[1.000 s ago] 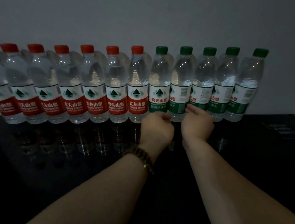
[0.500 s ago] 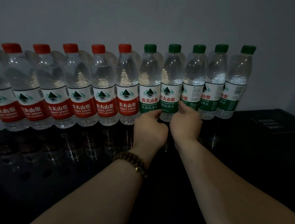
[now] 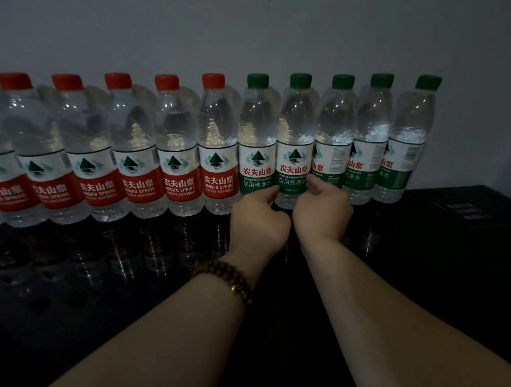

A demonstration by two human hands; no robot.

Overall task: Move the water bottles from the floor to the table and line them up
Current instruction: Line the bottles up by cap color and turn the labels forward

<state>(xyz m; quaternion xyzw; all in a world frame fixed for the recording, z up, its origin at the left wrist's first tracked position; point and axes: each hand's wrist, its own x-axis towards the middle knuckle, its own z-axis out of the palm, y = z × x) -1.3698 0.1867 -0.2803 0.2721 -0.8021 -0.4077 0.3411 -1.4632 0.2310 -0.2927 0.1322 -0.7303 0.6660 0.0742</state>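
The green-capped bottle (image 3: 293,162) stands mid-frame in the row of bottles (image 3: 171,164) on the dark worktop (image 3: 431,261). I judge it full and weighty, with thin, slick, dentable plastic. My left hand (image 3: 257,217) and right hand (image 3: 322,209) pinch it low, at the label's foot, likely its stiffest part.

A glossy black tabletop (image 3: 429,276) is shown. One upright row is stood along its back edge, btls touching: clear plastic water bottles w/ red caps & red labels (image 3: 184,160) on the left (six+, cut off by the frame), then five clear plastic water bottles w/ green caps & green labels (image 3: 368,142). The 2nd green-capped bottle (image 3: 295,140) is faced label-front. Btl reflections are seen in the top.
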